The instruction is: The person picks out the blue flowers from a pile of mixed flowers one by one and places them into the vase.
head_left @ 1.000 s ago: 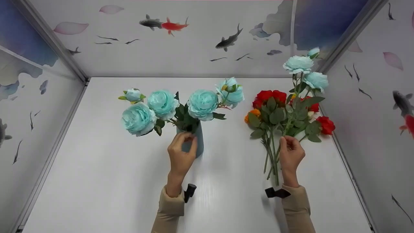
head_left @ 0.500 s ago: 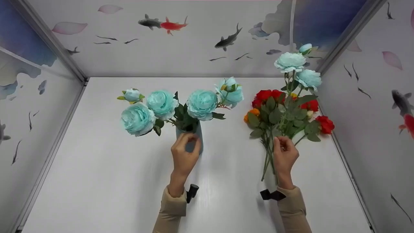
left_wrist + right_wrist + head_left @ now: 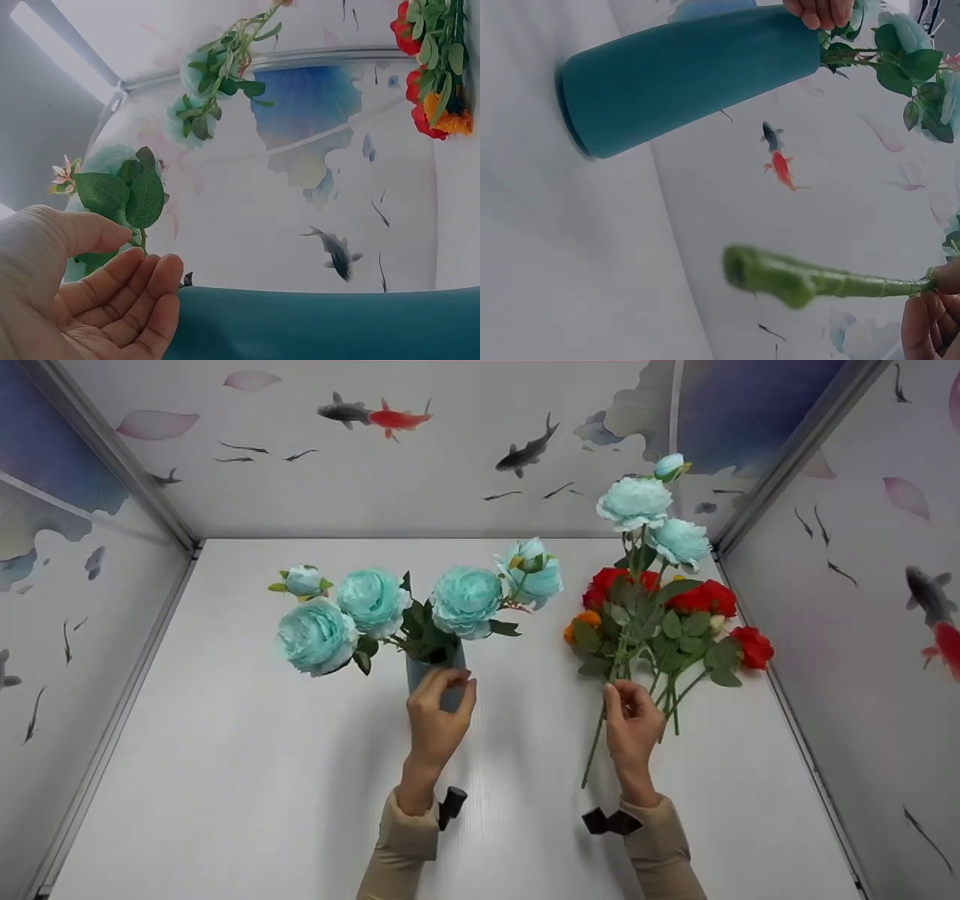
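My right hand (image 3: 634, 731) pinches the green stem of a light blue peony spray (image 3: 636, 502), its blooms upright and its bare stem end (image 3: 780, 277) hanging below the fingers. A tall teal vase (image 3: 690, 82) stands on the table, with light blue peonies (image 3: 469, 601) spreading out left and right of its mouth. Before the vase, close to its rim, my left hand (image 3: 440, 720) has its fingers loosely bent and thumb near the fingertips. In the left wrist view, leaves and a stem (image 3: 143, 240) show just behind that thumb.
Red roses (image 3: 705, 598) and an orange flower (image 3: 585, 624) lie with leafy stems on the right of the white table (image 3: 225, 780). Panels printed with fish (image 3: 525, 450) enclose the back and sides. A black wrist camera (image 3: 611, 821) sits on my right sleeve.
My right hand has moved left with the peony spray, drawing it away from the red roses' stems. My left hand has shifted slightly right, while the flowers in the vase stay put.
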The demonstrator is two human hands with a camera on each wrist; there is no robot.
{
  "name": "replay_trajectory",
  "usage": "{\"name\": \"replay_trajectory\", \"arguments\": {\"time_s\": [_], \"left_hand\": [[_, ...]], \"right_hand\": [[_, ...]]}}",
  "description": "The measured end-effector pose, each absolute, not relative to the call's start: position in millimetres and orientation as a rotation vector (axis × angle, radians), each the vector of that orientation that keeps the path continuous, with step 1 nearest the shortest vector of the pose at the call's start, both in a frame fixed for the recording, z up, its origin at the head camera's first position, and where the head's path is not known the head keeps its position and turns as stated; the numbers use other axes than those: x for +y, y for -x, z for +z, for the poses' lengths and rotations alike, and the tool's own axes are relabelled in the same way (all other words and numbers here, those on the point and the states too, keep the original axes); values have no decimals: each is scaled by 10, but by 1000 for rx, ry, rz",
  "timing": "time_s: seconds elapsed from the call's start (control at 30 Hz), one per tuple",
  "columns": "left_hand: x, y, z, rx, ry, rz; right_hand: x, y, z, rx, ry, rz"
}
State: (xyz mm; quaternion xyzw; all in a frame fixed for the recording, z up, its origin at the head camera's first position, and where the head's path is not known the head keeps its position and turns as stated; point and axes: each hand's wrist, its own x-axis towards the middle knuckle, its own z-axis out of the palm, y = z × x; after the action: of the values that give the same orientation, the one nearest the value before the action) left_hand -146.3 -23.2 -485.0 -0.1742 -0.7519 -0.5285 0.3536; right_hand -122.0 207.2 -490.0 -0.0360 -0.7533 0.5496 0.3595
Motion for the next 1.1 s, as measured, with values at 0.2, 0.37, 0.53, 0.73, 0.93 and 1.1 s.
{"name": "replay_trajectory", "arguments": {"time_s": [0.2, 0.37, 0.53, 0.73, 0.93, 1.1], "left_hand": [[-147, 1461, -4841, -1960, 472, -1370], [-84, 1462, -4845, -1964, 507, -1394], [-34, 1454, -4836, -1972, 531, -1424], [44, 1452, -4819, -1976, 557, -1469], [137, 1447, -4810, -1978, 617, -1510], [216, 1429, -4788, -1987, 656, -1530]], "right_hand": [[1960, 1179, -4875, -1924, 45, 1494], [1896, 1161, -4865, -1914, 20, 1508], [1836, 1134, -4862, -1906, -18, 1515], [1771, 1105, -4842, -1898, -31, 1516], [1706, 1067, -4830, -1901, -38, 1550], [1657, 1025, -4834, -1878, -94, 1564]]}}
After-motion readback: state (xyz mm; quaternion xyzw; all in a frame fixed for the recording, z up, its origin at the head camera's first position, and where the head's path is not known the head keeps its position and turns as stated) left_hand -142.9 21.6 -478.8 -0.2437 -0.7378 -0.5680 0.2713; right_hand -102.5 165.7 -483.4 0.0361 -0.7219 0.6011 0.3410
